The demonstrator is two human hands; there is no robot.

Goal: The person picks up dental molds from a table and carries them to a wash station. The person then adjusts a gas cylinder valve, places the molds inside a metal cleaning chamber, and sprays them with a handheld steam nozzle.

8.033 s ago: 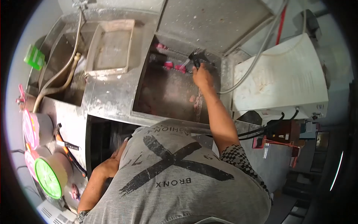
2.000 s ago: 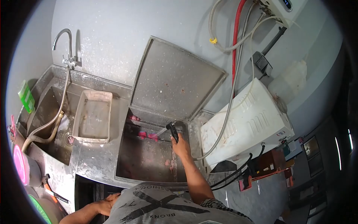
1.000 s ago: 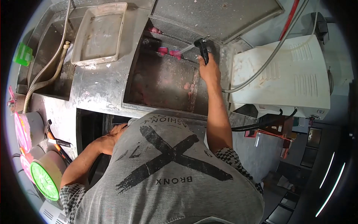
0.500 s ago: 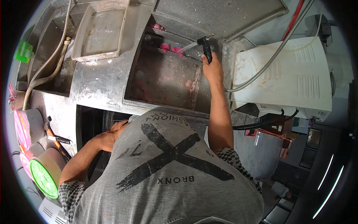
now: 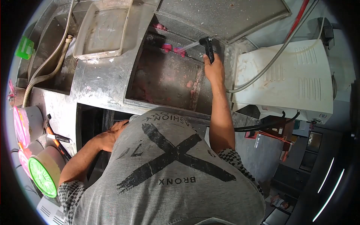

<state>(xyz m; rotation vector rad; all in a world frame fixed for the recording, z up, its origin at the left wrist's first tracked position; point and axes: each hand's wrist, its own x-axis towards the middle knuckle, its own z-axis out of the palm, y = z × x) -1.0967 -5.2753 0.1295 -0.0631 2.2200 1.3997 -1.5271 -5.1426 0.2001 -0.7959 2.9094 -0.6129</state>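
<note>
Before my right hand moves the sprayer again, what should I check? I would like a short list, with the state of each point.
1. Right hand closed around the sprayer: ok.
2. Jet reaching the pink pieces: ok, it meets the right one.
3. Lid raised, basin open: ok.
4. Left hand outside the basin: ok.
5. Basin floor free of pink residue: not ok, patches remain.
6. Hose free along its whole length: cannot tell, it leaves the view.

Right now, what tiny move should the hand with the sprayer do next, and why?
Maybe the right hand could tilt the black sprayer slightly toward the pink flecks on the basin floor, because its stream meets the pink lumps farther back instead.
</note>
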